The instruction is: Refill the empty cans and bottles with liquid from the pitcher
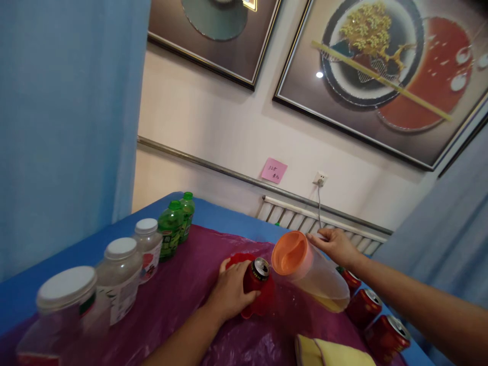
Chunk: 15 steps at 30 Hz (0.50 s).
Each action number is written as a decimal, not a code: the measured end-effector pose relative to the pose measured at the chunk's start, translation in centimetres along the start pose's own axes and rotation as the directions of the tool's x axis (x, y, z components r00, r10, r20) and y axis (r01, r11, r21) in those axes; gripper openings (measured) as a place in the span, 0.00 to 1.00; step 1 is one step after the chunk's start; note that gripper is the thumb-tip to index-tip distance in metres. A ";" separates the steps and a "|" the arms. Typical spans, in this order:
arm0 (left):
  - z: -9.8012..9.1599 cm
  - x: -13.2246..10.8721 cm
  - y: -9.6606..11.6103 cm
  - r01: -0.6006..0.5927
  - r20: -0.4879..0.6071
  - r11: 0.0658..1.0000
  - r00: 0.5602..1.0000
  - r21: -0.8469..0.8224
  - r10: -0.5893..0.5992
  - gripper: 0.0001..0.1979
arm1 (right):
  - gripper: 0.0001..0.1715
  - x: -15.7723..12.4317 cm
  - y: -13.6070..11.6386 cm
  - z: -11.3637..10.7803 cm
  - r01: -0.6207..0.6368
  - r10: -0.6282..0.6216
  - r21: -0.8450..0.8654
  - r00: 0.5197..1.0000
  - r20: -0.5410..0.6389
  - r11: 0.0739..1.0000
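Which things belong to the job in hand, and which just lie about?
Apparently in use:
Red metal can in left hand
Clear plastic pitcher with orange top, tilted in right hand
Scalloped red dish

Apparently idle:
White-lidded clear jars
Green plastic bottles
Folded yellow cloth
Other red cans

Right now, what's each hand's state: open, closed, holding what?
Left hand: closed, holding a red drink can.
Right hand: closed, holding a tilted orange-lidded pitcher; exact grip partly hidden.
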State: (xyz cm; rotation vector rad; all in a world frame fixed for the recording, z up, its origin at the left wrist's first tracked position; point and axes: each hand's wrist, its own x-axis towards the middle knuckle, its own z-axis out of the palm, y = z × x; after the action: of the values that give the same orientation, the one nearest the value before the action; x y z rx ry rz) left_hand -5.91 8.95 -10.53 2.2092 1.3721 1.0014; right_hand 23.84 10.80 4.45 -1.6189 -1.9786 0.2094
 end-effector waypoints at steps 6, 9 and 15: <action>-0.1 0.1 0.0 0.012 0.009 1.000 1.000 0.008 -0.012 0.34 | 0.33 -0.5 -0.5 0.8 0.004 -0.001 0.050 0.999 -0.051 0.999; 0.0 0.1 0.0 0.018 0.013 1.000 1.000 0.004 -0.018 0.35 | 0.32 -1.0 -0.6 1.5 -0.022 0.032 0.124 0.996 -0.079 0.992; 0.2 0.3 -0.2 0.034 -0.003 0.999 0.999 -0.007 -0.034 0.34 | 0.33 -2.4 1.5 3.4 -0.110 0.163 0.332 0.977 -0.138 0.937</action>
State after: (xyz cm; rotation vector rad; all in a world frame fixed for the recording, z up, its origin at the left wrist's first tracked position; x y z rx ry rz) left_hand -5.81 9.29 -10.64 2.1722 1.4011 0.9970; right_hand 23.61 9.71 0.21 -1.5069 -1.6122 0.4187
